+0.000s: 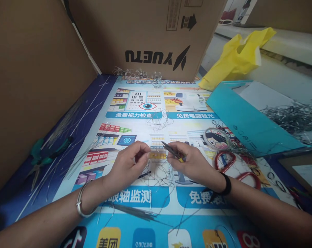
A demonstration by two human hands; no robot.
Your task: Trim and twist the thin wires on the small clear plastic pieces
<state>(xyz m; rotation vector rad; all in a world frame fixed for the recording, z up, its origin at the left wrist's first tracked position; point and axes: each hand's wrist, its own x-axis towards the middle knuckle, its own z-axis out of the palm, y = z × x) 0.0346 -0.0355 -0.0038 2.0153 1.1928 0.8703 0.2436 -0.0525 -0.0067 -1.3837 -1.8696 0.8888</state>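
Forearms (pixel 50 210): bare, reaching in from either side of the wire frame; a silvery bracelet (pixel 80 199) on the left, a black wristband (pixel 227 184) on the right.
Wire frame (pixel 159 177): thin bent loops, beneath and between the hands, over the poster.
Left hand (pixel 130 162): left of the frame, thumb and forefinger pinching fine wire at its top.
Right hand (pixel 189 160): right of the frame, fingers curled round small pliers (pixel 173 151) with dark narrow jaws and yellow on the handle.
Wire bundle (pixel 136 212): straight grey strands, nearer than the frame.
Second frame (pixel 159 119): airy wire tangle, beyond the first.
Red handles (pixel 224 162): glossy loops right of the frame, partly blocked by the right forearm.
Green pliers (pixel 50 153): left of the frame, among loose straight wires (pixel 63 125).
Turquoise box (pixel 249 127): far right of the frame, heaped with tangled silvery wire (pixel 295 117).
Yellow bag (pixel 236 58): crumpled, beyond the frame to the right.
Poster (pixel 125 225): under the frame; "免费视力检查" and "免费电脑验光" beyond it, "轴监测" and a "美团" tile nearer.
Carton (pixel 106 34): brown cardboard wall beyond the frame, "YUETU" upside down in black; small wire pieces (pixel 139 73) at its foot.
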